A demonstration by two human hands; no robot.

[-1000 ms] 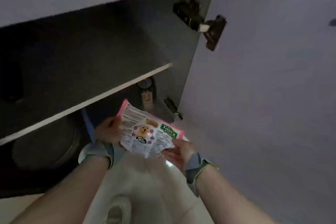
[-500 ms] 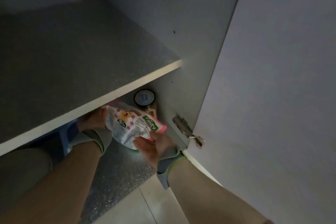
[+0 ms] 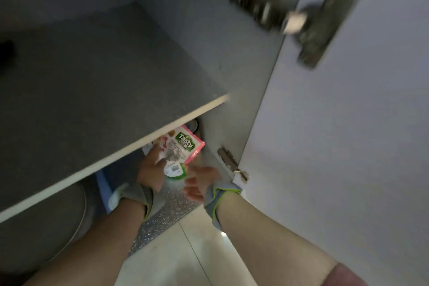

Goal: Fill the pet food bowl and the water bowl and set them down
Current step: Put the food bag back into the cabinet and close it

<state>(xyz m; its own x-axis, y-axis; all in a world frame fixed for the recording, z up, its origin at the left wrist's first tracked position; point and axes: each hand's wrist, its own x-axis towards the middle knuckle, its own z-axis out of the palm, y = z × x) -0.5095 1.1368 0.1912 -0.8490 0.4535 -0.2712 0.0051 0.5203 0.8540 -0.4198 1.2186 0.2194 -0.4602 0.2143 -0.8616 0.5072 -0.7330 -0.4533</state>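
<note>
The pet food bag (image 3: 183, 146) sits in the cupboard's bottom compartment, under the shelf (image 3: 111, 90). The left hand (image 3: 152, 167) grips its lower edge; the right hand (image 3: 199, 181) hovers just beside it, fingers loosely spread and holding nothing.

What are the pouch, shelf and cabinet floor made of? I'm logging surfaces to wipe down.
Pouch: seemingly thin plastic film, glossy, printed; it crumples where the left hand touches it.
Shelf: probably laminated board, matte speckled grey top with a plain pale front edge.
Cabinet floor: apparently a glittery, embossed foil-like liner; bright specks catch the light. What lies under it is hidden.
</note>
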